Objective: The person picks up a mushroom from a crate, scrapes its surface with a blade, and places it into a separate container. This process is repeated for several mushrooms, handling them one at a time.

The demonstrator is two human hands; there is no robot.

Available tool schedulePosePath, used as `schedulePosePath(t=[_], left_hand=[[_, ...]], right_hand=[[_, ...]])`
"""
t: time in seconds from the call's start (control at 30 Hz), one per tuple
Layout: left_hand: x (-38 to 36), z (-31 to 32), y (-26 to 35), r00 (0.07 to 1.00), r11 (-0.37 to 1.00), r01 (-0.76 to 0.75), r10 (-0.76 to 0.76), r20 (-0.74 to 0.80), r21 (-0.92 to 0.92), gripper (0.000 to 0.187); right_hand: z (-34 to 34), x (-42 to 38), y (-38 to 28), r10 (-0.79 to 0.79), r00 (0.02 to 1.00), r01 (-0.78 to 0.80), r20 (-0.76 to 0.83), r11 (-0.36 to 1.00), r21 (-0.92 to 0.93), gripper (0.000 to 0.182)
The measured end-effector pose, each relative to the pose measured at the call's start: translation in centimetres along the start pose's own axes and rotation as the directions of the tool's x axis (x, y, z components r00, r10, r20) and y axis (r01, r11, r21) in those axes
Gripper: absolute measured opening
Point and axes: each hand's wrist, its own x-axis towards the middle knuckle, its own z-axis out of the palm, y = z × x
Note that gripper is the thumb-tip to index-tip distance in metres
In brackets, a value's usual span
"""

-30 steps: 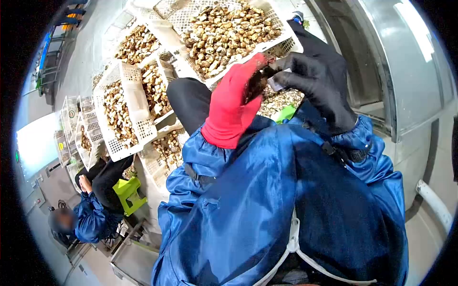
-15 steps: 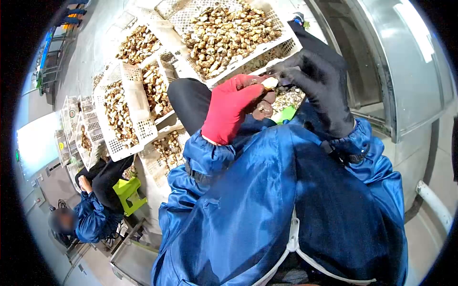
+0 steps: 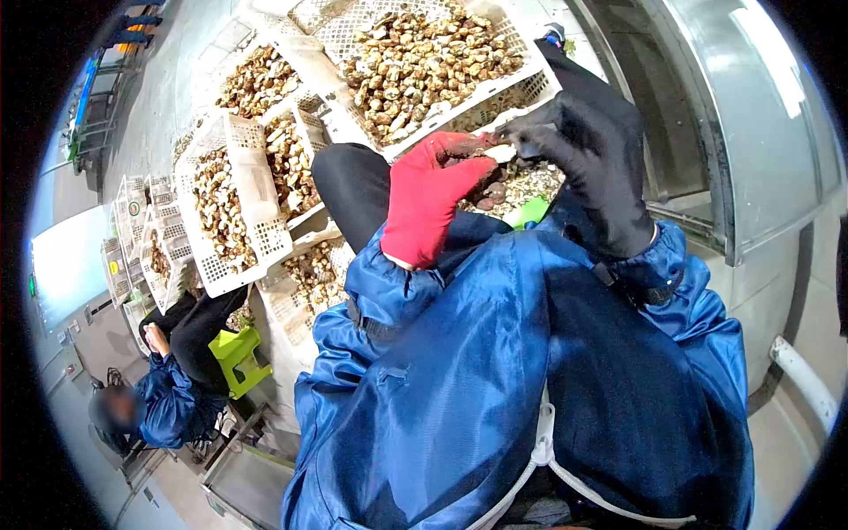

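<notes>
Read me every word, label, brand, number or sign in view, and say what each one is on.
No text can be read.
Green mark on a white perforated crate at far left: too small and blurred to tell whether it is lettering.

1. Mushroom (image 3: 501,153): cream-coloured where it shows, pinched at the tips of the red left fingers (image 3: 465,174), its pale end facing 3 o'clock; the rest is hidden.
2. Brown lumps (image 3: 495,193): dark, rounded, at 6 o'clock from the mushroom, beside the left fingers; whether held is unclear.
3. Grey sliver (image 3: 527,161): at 4 o'clock, by the black right fingers (image 3: 535,140), too small to identify.
</notes>
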Motion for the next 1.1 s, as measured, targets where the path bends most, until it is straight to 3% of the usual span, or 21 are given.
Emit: schedulePosePath(t=[0.1, 0.13, 0.17, 0.23, 0.27, 0.37, 0.4, 0.47, 0.5, 0.57, 0.63, 0.67, 0.73, 0.8, 0.87, 0.9, 0.93, 1.03, 1.07, 1.1], left_hand=[[0.4, -0.3, -0.6, 0.999, 0.999, -0.049, 0.048, 0.025, 0.016, 0.023], [0.4, -0.2, -0.6, 0.997, 0.997, -0.070, 0.069, 0.025, 0.032, 0.024], [0.4, -0.2, -0.5, 0.996, 0.995, -0.091, 0.090, 0.025, 0.048, 0.024], [0.3, 0.2, -0.4, 0.978, 0.942, -0.199, 0.209, -0.008, 0.269, 0.025], [0.2, 0.4, -0.3, 0.963, 0.894, -0.244, 0.269, -0.014, 0.376, 0.025], [0.2, 0.5, -0.4, 0.955, 0.908, -0.280, 0.296, -0.005, 0.311, 0.024], [0.2, 0.3, -0.5, 0.973, 0.955, -0.227, 0.233, -0.007, 0.189, 0.025], [0.4, -0.1, -0.8, 0.994, 0.992, -0.104, 0.105, 0.016, -0.065, 0.026], [0.4, -0.2, -0.7, 0.996, 0.992, -0.076, 0.081, 0.042, -0.101, 0.027], [0.5, -0.5, -0.6, 0.995, 0.985, -0.017, 0.033, 0.093, -0.170, 0.028], [0.7, -0.6, -0.9, 0.974, 0.966, -0.228, 0.226, 0.030, 0.120, 0.029], [0.8, -0.5, -1.0, 0.946, 0.910, -0.318, 0.324, 0.021, 0.266, 0.030], [0.9, -0.2, -1.3, 0.906, 0.850, -0.407, 0.423, 0.027, 0.334, 0.030], [0.7, 0.4, -1.4, 0.873, 0.803, -0.460, 0.487, 0.028, 0.378, 0.030], [0.4, 0.4, -0.8, 0.918, 0.864, -0.372, 0.396, -0.002, 0.339, 0.026], [0.4, 0.3, -0.6, 0.937, 0.890, -0.326, 0.349, -0.016, 0.318, 0.025], [0.7, -0.3, -0.6, 0.980, 0.966, -0.180, 0.193, -0.054, 0.187, 0.022], [1.0, -0.7, -1.3, 0.980, 0.974, -0.195, 0.198, -0.019, 0.112, 0.021], [1.0, -0.8, -1.1, 0.972, 0.947, -0.226, 0.235, -0.010, 0.228, 0.020], [0.9, -0.7, -1.1, 0.969, 0.949, -0.244, 0.249, 0.003, 0.198, 0.023]], right_hand=[[-0.9, 0.4, 0.0, 0.069, 0.998, -0.068, 0.006, 0.989, -0.130, 0.012], [-0.5, 0.2, 0.2, 0.139, 0.990, -0.139, 0.015, 0.989, 0.046, 0.013], [-0.2, 0.3, 0.5, 0.089, 0.994, -0.094, 0.058, 0.992, 0.079, 0.013], [0.1, 0.3, 1.2, -0.015, 0.990, -0.006, 0.137, 0.989, 0.149, 0.013], [0.0, 0.4, 1.4, -0.132, 0.985, 0.145, 0.110, 0.983, -0.116, 0.014], [-0.2, 0.1, 0.6, 0.052, 0.995, -0.036, 0.083, 0.983, -0.182, 0.015], [-0.4, 0.1, -0.4, 0.105, 0.991, -0.085, 0.085, 0.972, -0.220, 0.015], [-0.6, 0.2, -0.2, 0.092, 0.995, -0.092, 0.037, 0.996, -0.006, 0.016], [-0.8, 0.2, 0.1, 0.089, 0.996, -0.090, 0.011, 0.991, 0.101, 0.017], [-1.1, 0.5, 0.5, -0.063, 0.998, 0.065, 0.019, 0.993, -0.097, 0.020], [-0.8, 0.1, -0.2, 0.097, 0.994, -0.105, 0.053, 0.977, 0.183, 0.020], [-0.8, 0.2, -0.1, 0.086, 0.991, -0.102, 0.102, 0.981, 0.163, 0.019], [-1.0, 0.3, 0.5, 0.070, 0.977, -0.095, 0.200, 0.988, 0.123, 0.017], [-0.5, 0.1, 0.6, 0.043, 0.986, -0.043, 0.158, 0.999, -0.002, 0.016], [-0.4, -0.2, -0.7, -0.016, 0.989, 0.044, 0.146, 0.981, -0.189, 0.016], [-0.3, -0.1, -0.6, -0.054, 0.990, 0.079, 0.133, 0.980, -0.184, 0.015], [-0.2, -0.1, -0.3, -0.092, 0.989, 0.112, 0.119, 0.977, -0.180, 0.015], [-0.4, -0.1, 1.1, -0.096, 0.993, 0.106, 0.061, 0.978, -0.179, 0.015], [-0.5, -0.1, 1.3, -0.080, 0.996, 0.086, 0.039, 0.980, -0.178, 0.016], [-0.5, -0.1, 1.3, -0.020, 1.000, 0.021, 0.011, 0.996, -0.086, 0.017]])
